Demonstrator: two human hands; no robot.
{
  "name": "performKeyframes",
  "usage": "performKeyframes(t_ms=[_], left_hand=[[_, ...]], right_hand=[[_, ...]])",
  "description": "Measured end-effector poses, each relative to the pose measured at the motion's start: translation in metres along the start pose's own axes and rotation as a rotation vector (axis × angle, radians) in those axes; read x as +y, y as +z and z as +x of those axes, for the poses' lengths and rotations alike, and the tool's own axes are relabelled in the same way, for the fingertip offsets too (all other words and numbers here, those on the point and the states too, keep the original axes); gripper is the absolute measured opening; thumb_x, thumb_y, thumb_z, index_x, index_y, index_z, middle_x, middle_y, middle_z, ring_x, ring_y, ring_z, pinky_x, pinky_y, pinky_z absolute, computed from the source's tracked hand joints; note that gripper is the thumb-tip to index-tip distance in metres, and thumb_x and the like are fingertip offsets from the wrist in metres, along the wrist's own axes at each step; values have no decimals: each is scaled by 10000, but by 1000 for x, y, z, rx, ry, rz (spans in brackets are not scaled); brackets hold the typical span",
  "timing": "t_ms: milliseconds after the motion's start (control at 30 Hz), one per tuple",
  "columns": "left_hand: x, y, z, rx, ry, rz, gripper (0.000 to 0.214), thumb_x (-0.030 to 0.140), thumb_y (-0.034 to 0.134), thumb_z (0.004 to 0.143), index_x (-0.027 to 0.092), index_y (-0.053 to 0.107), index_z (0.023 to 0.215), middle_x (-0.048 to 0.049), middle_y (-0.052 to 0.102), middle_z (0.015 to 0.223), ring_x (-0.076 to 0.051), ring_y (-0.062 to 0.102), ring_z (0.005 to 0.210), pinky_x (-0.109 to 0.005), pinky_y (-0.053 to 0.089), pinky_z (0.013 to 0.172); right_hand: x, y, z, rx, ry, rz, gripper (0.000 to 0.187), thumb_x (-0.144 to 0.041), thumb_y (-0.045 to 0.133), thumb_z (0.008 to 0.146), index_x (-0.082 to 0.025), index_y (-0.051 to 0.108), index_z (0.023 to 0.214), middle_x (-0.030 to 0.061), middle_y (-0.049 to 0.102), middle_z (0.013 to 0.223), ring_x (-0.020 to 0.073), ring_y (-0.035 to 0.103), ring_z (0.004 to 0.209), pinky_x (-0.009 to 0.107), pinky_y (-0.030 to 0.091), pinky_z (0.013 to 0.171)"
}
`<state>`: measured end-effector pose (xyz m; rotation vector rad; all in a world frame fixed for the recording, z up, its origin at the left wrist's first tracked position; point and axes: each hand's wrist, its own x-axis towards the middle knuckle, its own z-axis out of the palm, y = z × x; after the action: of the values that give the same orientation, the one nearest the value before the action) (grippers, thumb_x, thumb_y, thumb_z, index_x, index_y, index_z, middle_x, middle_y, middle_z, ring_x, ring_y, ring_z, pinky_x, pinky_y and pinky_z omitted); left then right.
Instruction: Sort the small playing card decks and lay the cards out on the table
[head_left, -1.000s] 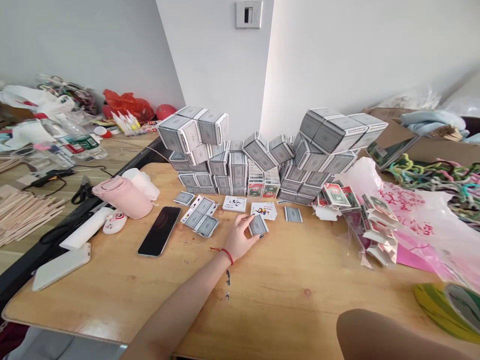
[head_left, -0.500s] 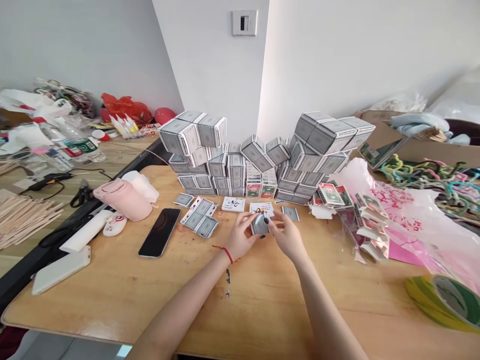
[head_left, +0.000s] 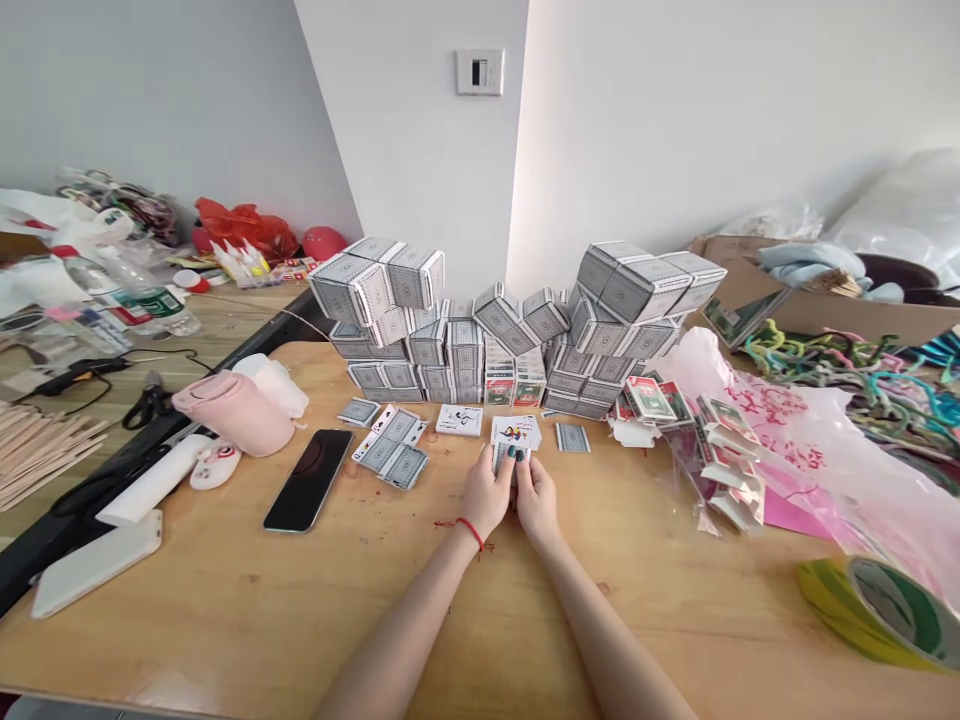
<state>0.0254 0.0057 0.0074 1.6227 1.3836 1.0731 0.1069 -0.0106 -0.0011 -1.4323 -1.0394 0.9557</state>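
The left hand (head_left: 486, 492) and right hand (head_left: 536, 500) have now closed together, their fingers curled and gripping a small stack of grey-backed playing cards (head_left: 501, 458) between them, just in front of the face-up cards (head_left: 516, 432) on the wooden table (head_left: 225, 620).

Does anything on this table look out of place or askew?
Yes. The card boxes on top of the middle of the stacked wall sit tipped onto their edges, and the upper right block of boxes sits crooked on the stack below, so the pile looks unstable.

Bright, even light; soft shadow under the right hand (head_left: 537, 503).
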Motion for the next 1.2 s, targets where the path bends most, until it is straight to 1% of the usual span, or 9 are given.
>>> performKeyframes(t_ms=[67, 133, 200, 300, 533, 733, 867, 1000, 1200], left_hand=[[1, 2, -5, 32, 34, 48, 199, 358, 386, 844, 196, 490, 895, -54, 630, 822, -180, 601, 743, -292, 458, 618], [1, 2, -13, 68, 40, 95, 193, 355, 357, 854, 201, 473, 858, -44, 621, 738, -178, 593, 661, -280, 435, 554], [-1, 1, -20, 72, 56, 144, 198, 358, 343, 858, 208, 461, 806, -33, 607, 685, -172, 578, 605, -267, 407, 510], [-5, -2, -26, 64, 81, 185, 193, 350, 336, 860, 214, 456, 795, -22, 601, 663, -163, 568, 574, -252, 380, 485], [-6, -6, -26, 43, 154, 261, 191, 319, 359, 847, 202, 476, 751, -23, 577, 663, -144, 542, 588, -236, 361, 521], [-9, -7, -20, 23, 40, 107, 294, 393, 356, 839, 180, 434, 651, 5, 519, 607, -111, 475, 554, -212, 346, 522], [-10, -5, -20, 42, -17, 185, 314, 393, 324, 850, 178, 428, 646, 7, 519, 572, -103, 456, 505, -206, 298, 483], [-10, -4, -21, 63, 3, 293, 262, 334, 343, 854, 180, 455, 673, -8, 554, 572, -112, 488, 496, -211, 269, 467], [-13, 0, -22, 148, 30, 377, 239, 242, 305, 868, 170, 506, 761, -43, 615, 638, -133, 557, 547, -216, 301, 483]], right_hand=[[2, -1, -1, 11, -4, -7, 452, -599, 323, 781, -188, 475, 670, 1, 508, 547, 121, 432, 473, 222, 369, 438], [2, -2, -1, -16, 14, -1, 460, -606, 330, 773, -197, 409, 579, -19, 436, 480, 109, 379, 436, 220, 326, 409], [1, -4, -3, -55, 36, 2, 468, -608, 339, 767, -207, 339, 525, -41, 347, 429, 94, 312, 398, 219, 268, 376], [1, -4, -7, -76, 26, -16, 465, -586, 359, 772, -209, 308, 503, -46, 301, 424, 85, 278, 393, 219, 232, 371], [6, -10, -10, -7, -52, -238, 511, -572, 346, 787, -213, 267, 432, -27, 295, 386, 92, 285, 370, 235, 205, 373], [6, -14, -6, -8, -184, -477, 575, -573, 274, 815, -203, 290, 375, -7, 352, 334, 86, 303, 320, 238, 192, 367], [6, -14, -6, -2, -168, -488, 584, -568, 273, 815, -196, 287, 365, -9, 350, 317, 76, 302, 313, 222, 185, 354], [6, -11, -7, -13, -158, -458, 575, -562, 270, 817, -195, 280, 374, -10, 351, 319, 76, 311, 316, 220, 188, 358], [4, -6, -9, 0, -118, -403, 581, -578, 261, 811, -199, 307, 373, 2, 371, 324, 85, 327, 320, 226, 196, 351]])
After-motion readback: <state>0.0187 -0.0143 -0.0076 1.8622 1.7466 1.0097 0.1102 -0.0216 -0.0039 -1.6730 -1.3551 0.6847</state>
